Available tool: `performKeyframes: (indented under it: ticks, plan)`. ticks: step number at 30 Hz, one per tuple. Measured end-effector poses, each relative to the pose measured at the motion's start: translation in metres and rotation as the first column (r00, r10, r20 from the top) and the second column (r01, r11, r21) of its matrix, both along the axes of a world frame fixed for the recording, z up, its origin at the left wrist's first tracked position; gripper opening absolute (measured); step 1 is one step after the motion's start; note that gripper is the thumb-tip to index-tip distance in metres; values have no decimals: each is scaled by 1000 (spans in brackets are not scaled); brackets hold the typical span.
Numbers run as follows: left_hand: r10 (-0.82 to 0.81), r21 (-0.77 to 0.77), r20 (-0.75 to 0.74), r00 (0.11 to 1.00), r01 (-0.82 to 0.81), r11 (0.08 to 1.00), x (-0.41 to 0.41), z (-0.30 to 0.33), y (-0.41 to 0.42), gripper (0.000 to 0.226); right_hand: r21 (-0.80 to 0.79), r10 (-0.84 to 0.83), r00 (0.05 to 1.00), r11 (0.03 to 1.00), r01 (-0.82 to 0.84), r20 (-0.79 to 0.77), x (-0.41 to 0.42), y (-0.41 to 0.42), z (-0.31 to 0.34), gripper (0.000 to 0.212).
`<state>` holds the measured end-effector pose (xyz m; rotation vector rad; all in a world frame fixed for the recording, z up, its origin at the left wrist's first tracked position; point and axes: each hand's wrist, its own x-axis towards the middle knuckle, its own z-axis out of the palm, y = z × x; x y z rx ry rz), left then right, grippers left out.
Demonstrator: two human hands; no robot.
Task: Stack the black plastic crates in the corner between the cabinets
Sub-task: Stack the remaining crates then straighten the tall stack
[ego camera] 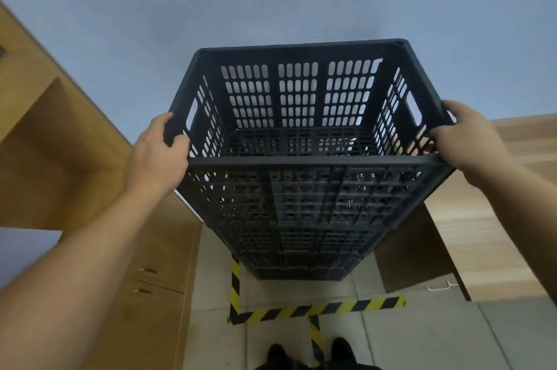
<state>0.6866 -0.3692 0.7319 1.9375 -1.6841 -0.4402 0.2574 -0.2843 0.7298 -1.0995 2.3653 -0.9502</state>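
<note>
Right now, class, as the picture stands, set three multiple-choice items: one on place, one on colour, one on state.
1. Where does the stack of black slotted plastic crates stand?
A. between wooden cabinets
B. on a table
C. outdoors

2. What colours is the striped floor tape?
A. red and white
B. yellow and black
C. blue

3. What is inside the top crate?
A. bottles
B. boxes
C. nothing

Answers: 1 A, the left cabinet and right cabinet flank it; 2 B, the stripes show; 3 C, its bare floor shows while the left hand and right hand grip its rim.
</note>
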Motion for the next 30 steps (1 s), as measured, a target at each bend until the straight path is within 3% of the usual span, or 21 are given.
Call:
performKeyframes:
  ticks: [6, 11, 16, 24, 30]
  plan:
    - [9, -12, -10, 1000, -9, 1000, -3, -2, 6, 61, -25, -4, 1000, 1000, 4, 3, -1, -4, 7, 63]
    - [13, -19, -20, 1000, -13, 1000, -9, -7, 14, 63, 47, -14, 965, 999, 27, -261, 3, -2, 12, 42]
    - [24, -32, -28, 999, -25, 999, -8, -9, 12, 62, 4, -28, 973, 1000, 30, -228, 7, 1, -2, 42]
    - [92, -78, -46, 995, -96, 992, -33, -13, 13, 59, -46, -14, 972, 999, 3, -235, -8, -23, 10, 23]
    - [98, -82, -59, 993, -103, 991, -39, -13, 13, 62, -34, 10, 967, 999, -19, -254, -18, -32, 7, 40]
